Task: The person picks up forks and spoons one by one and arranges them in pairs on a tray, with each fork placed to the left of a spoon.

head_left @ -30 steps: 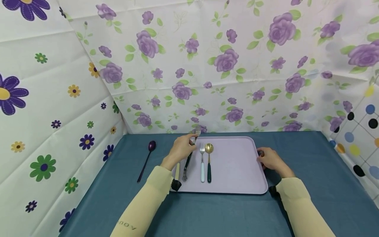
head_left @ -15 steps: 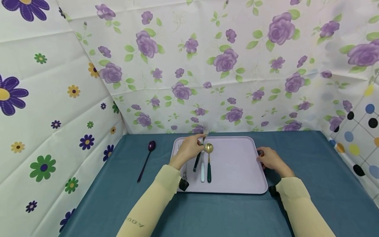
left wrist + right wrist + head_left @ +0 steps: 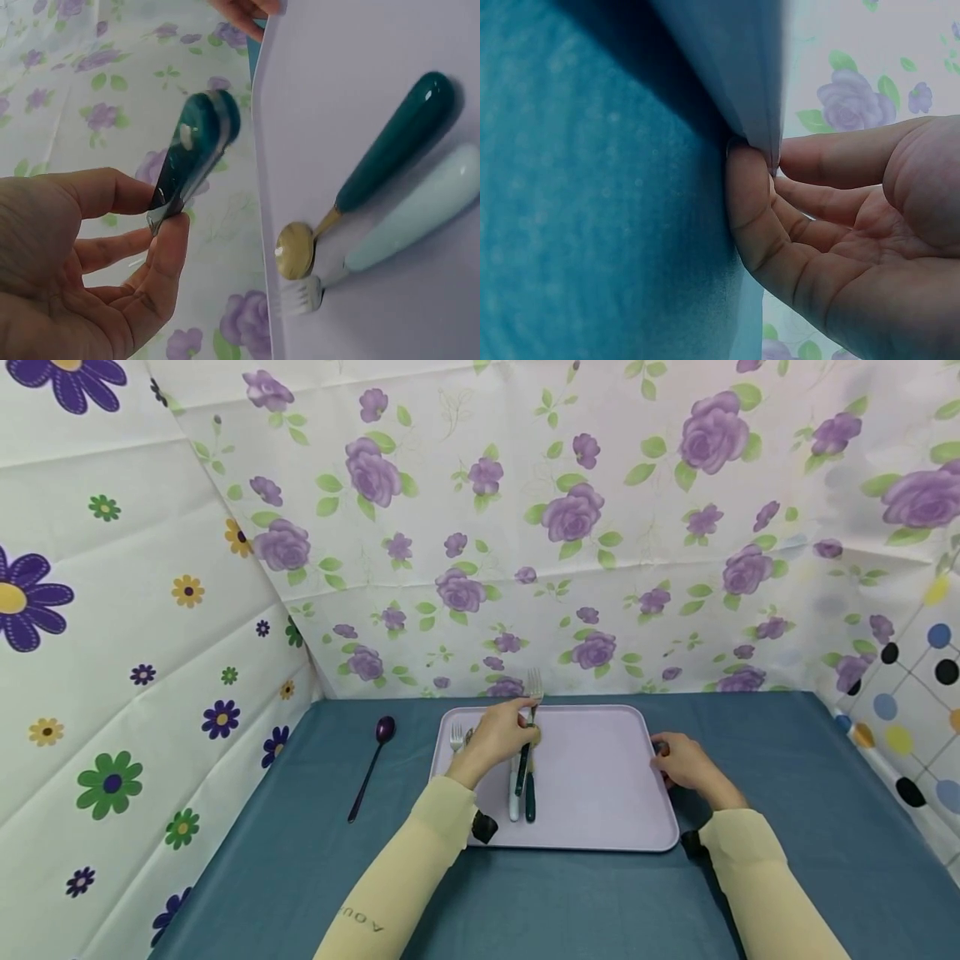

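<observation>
My left hand pinches a fork between thumb and fingers, above the tray. The fork's tines point toward the back wall, and its dark green handle shows in the left wrist view. Below it on the tray lie a gold spoon with a green handle and a fork with a pale blue handle. Another fork lies farther left, partly hidden by my hand and sleeve, beside a silver piece mostly covered. My right hand pinches the tray's right edge, its fingers curled under the rim.
A dark purple spoon lies on the blue tablecloth left of the tray. Behind stands a floral-patterned cloth wall, and patterned cloths also rise at both sides.
My left hand has carried the dark-handled fork rightward across the tray, from its left part to above the gold spoon and pale blue fork. The right hand has stayed at the edge.
</observation>
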### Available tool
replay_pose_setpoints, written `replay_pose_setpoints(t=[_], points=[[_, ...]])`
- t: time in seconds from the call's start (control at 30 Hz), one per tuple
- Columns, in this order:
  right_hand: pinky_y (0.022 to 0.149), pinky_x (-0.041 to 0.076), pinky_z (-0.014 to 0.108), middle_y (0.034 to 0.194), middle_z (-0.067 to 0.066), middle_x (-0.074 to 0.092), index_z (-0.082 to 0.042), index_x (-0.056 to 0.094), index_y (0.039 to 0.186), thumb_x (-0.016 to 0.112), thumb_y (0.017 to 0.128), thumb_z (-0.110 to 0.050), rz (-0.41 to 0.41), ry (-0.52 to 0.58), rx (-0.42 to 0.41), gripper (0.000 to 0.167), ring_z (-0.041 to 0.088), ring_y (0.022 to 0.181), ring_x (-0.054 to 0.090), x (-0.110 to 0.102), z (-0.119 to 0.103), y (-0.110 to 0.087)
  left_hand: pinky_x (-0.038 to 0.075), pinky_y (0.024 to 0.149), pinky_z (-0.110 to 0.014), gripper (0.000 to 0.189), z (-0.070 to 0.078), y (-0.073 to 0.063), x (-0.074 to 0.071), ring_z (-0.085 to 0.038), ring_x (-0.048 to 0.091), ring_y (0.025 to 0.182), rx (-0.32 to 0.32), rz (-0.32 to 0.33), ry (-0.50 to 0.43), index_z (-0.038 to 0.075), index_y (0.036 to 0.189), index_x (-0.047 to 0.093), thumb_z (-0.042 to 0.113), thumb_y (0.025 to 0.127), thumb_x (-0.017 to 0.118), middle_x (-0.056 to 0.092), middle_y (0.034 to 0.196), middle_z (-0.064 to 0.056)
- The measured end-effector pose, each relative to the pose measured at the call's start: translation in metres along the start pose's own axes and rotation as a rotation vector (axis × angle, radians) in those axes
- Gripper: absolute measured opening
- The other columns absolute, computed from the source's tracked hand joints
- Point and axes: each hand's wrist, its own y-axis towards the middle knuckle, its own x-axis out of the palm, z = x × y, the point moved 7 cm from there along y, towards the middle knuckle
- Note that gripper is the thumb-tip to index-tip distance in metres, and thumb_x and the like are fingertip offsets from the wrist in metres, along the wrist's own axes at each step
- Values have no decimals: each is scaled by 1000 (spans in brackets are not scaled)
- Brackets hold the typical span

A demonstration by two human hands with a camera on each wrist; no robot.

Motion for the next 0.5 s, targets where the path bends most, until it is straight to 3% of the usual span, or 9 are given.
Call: replay_pose_setpoints(t=[0.3,0.5], points=[[60,55,37,86,17,60,21,42,143,56,98,-1,-14,-17,27,52,22,61,65,-2,1,1,37,47,-21,58,11,4,26,-7,45,50,-3,-39,-30,13,153,54,6,97,67,59,79,1],[60,56,37,82,15,58,22,42,142,55,98,-1,-9,-17,19,52,20,60,64,1,0,1,34,46,-22,58,13,8,38,-7,44,47,-18,-16,-33,12,152,55,5,96,68,55,71,2]])
